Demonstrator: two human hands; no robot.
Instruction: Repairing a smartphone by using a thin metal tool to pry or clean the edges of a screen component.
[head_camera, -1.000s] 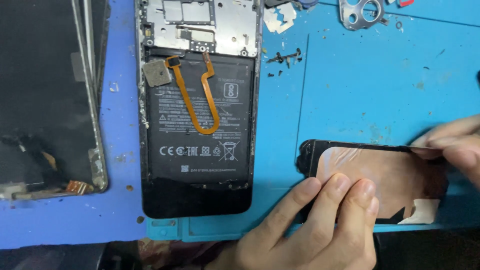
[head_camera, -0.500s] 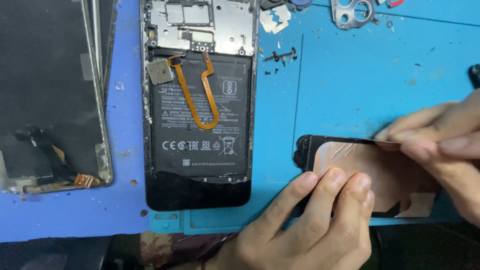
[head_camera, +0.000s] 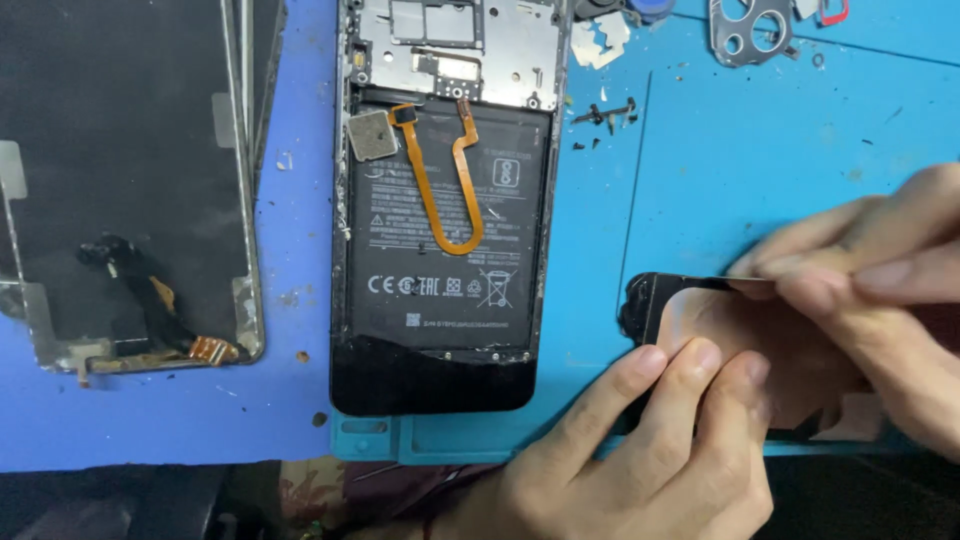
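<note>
A small black panel (head_camera: 645, 305) with a copper-coloured film (head_camera: 710, 322) lies on the blue mat (head_camera: 780, 160) at the lower right. My left hand (head_camera: 640, 460) comes up from the bottom edge, and three fingertips press the panel's near side down. My right hand (head_camera: 870, 290) reaches in from the right and covers the panel's right half. Its fingers pinch a thin flat tool (head_camera: 725, 283) whose tip lies along the panel's far edge.
An opened phone (head_camera: 440, 200) with its black battery (head_camera: 440, 270) and an orange flex cable (head_camera: 440, 190) lies at centre. A detached screen (head_camera: 120, 180) lies at the left. Small screws (head_camera: 605, 112) and a metal camera bezel (head_camera: 750, 30) sit at the top.
My right hand has slid left over the panel, bringing the thin tool along its far edge. My left hand keeps pressing the near side.
</note>
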